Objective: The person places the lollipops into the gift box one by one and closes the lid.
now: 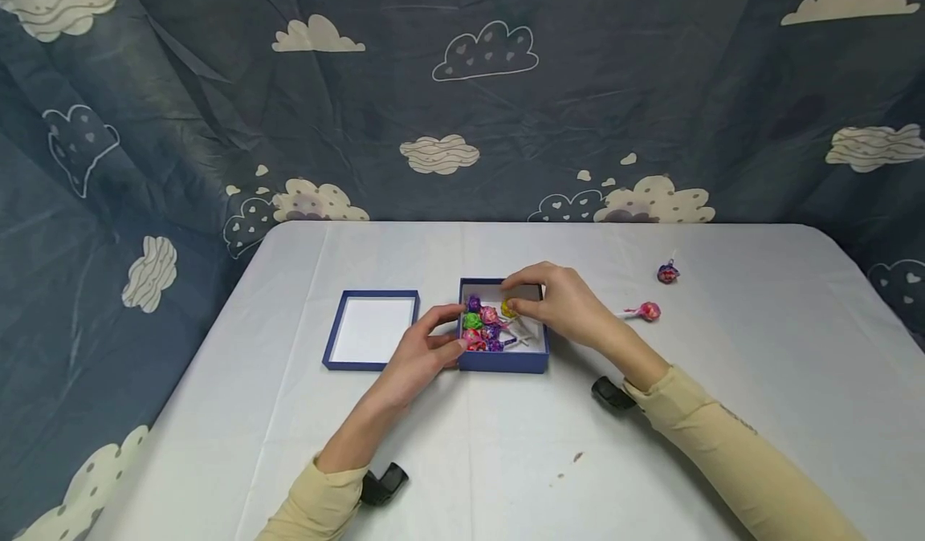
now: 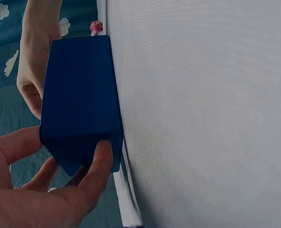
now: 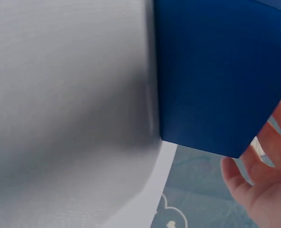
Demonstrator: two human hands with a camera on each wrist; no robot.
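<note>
My left hand [image 1: 426, 340] grips the left end of an open blue box [image 1: 503, 362], thumb and fingers against its rim and side. In the left wrist view, the left hand [image 2: 59, 190] presses on the box [image 2: 83, 90]. Several lollipops in purple, green and pink wrappers, such as a green lollipop [image 1: 472, 321], lie inside, with white sticks toward the right. My right hand [image 1: 564, 300] reaches over the box's right wall and pinches a yellow lollipop [image 1: 509, 309]. In the right wrist view, the right hand [image 3: 268, 185] has its fingertips hidden behind the box [image 3: 216, 80].
Left of the box lies a blue-edged lid [image 1: 372, 328], its white inside facing up. To the right, a red-pink lollipop [image 1: 649, 311] and a dark purple-red lollipop [image 1: 668, 272] rest on the white tablecloth [image 1: 723, 364]. A cloud-patterned dark curtain [image 1: 390, 107] hangs behind the table.
</note>
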